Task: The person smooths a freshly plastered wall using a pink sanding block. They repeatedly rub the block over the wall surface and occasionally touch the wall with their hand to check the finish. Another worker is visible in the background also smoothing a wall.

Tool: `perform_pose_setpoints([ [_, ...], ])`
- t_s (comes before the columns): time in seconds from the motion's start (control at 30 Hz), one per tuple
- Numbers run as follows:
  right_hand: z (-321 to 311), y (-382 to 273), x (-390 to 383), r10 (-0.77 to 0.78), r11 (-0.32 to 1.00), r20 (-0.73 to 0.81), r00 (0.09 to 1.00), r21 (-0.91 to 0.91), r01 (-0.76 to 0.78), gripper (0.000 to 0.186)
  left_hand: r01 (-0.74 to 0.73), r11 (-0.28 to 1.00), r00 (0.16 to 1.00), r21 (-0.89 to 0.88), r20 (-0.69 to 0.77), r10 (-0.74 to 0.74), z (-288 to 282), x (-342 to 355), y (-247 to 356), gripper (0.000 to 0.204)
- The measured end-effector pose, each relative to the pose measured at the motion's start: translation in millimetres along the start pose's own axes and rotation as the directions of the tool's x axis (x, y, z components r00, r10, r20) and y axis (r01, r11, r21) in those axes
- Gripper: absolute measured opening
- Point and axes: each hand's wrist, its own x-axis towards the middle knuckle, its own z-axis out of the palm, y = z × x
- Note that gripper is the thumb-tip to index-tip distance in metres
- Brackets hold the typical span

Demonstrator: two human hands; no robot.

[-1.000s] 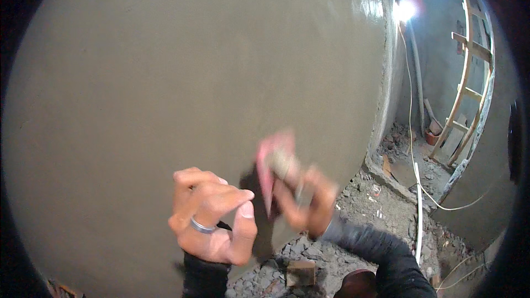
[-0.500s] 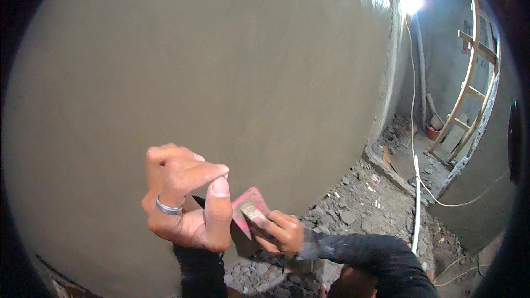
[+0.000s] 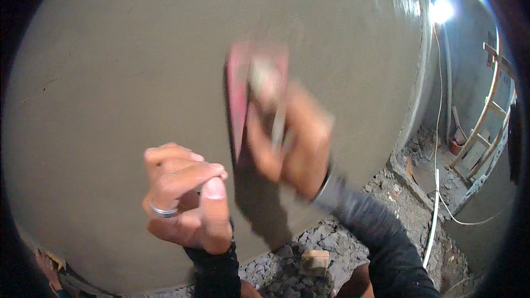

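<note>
My right hand (image 3: 303, 138), blurred by motion, grips a pink trowel (image 3: 238, 102) by its pale handle, holding it against or very close to the smooth grey plastered wall (image 3: 138, 60). The trowel stands lengthwise up the middle of the view and casts a dark shadow below. Lower and to the left, my left hand (image 3: 182, 198), with a silver ring, is raised in front of the wall, fingers curled and tips meeting the thumb; I see nothing in it.
Rubble (image 3: 348, 243) and a block (image 3: 314, 262) lie along the wall's foot. At the right are a white pipe (image 3: 432, 226), a thin cable (image 3: 469, 222), a red bucket (image 3: 456, 145), a wooden ladder (image 3: 493, 85) and a bright lamp (image 3: 441, 10) in a recess.
My right hand and trowel have swept upward from low beside my left hand to higher on the wall. My left hand stays curled, slightly left of where it started. The recess appears farther right.
</note>
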Motion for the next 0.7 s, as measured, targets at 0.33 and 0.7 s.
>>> perform_pose_setpoints([
  [0.33,-35,18,70,0.201,0.975,-0.044,0.979,0.105,-0.195,0.043,0.005,1.0,0.999,0.006,-0.043,-0.005,-32,8,4,0.015],
  [0.7,-81,-77,-186,0.222,0.957,0.7,0.679,-0.023,-0.289,0.059,0.058,0.993,0.996,-0.1,-0.058,-0.064,-18,3,2,0.016],
])
